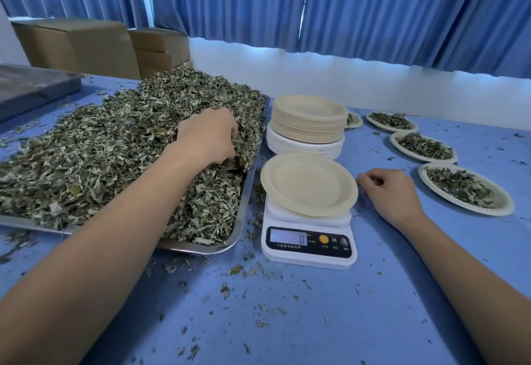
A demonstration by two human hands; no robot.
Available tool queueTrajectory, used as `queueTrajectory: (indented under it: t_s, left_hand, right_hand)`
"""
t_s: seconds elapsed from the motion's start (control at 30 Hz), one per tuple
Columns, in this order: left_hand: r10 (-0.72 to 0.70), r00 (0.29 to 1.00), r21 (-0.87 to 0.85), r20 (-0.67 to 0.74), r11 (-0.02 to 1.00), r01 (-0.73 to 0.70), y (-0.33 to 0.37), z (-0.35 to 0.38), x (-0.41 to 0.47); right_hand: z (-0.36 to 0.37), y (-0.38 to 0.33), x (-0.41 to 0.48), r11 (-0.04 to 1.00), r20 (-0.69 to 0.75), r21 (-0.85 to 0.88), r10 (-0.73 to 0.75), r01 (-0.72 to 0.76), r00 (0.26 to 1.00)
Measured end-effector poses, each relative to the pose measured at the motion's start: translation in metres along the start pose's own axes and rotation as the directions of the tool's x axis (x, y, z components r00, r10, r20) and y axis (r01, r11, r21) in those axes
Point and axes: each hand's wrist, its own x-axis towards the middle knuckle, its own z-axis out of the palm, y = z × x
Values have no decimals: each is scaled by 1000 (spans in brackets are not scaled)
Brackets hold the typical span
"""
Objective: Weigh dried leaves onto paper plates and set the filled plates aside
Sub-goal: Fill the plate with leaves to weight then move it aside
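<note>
— What is your left hand [209, 137] doing?

— It is sunk knuckles-up in the dried leaves [115, 149], fingers curled round a clump. The heap spreads away from it on every side and fills the steel tray [244, 203], whose rim runs just to the right of the hand.

— And the other?

— My right hand [388, 189] rests on the blue worktop [287, 321], fingers loosely bent, holding nothing. Its fingertips lie just beside the empty plate [309, 185]; I cannot tell whether they touch it. That plate sits on the white scale [309, 239], between my two hands. The display shows one digit, seemingly a zero.

— Where are the finished ones?

— The filled plates [465, 189] lie in a row to the right of that hand and beyond it, the nearest just past my knuckles. Beyond the scale stands a stack of plates [309, 123], half hiding one more plate with leaves. Leaf crumbs litter the worktop nearer me than both hands.
</note>
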Motion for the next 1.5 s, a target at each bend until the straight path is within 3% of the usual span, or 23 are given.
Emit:
queueTrajectory:
  t_s: [0.27,0.47,0.6,0.73,0.8,1.03,1.17,1.37,1.43,1.5]
  left_hand:
    - [-42,984,-96,-173,995,26,-1,-6,3]
    - [-79,964,-400,-253,916,-30,2,-17,4]
    - [-90,979,-625,-183,780,-45,14,-18,-1]
    - [9,995,-877,95,473,80,38,-17,-11]
    - [80,983,-902,162,416,115,54,-7,-18]
    - [258,960,-677,106,726,-121,82,24,-27]
    - [293,931,-691,218,720,-64,75,16,-25]
    - [253,957,-684,144,724,-89,58,-7,-17]
    - [222,968,-598,118,794,-109,48,-13,-12]
    - [175,977,-408,125,907,-110,37,-17,-6]
  right_hand:
    - [1,2,2,999,-5,34,-12,12,1000]
    - [0,2,1,999,1,40,-25,25,1000]
    - [0,2,1,999,5,44,-29,29,1000]
    - [0,2,1,999,10,45,-29,28,1000]
    - [0,3,2,999,12,43,-27,26,1000]
    - [1,4,2,999,27,-1,-40,40,999]
    - [1,5,3,999,33,-1,-43,43,999]
    - [0,4,3,999,32,-3,-49,49,998]
    - [0,4,3,999,32,-1,-51,51,998]
    - [0,4,2,999,33,2,-47,47,998]
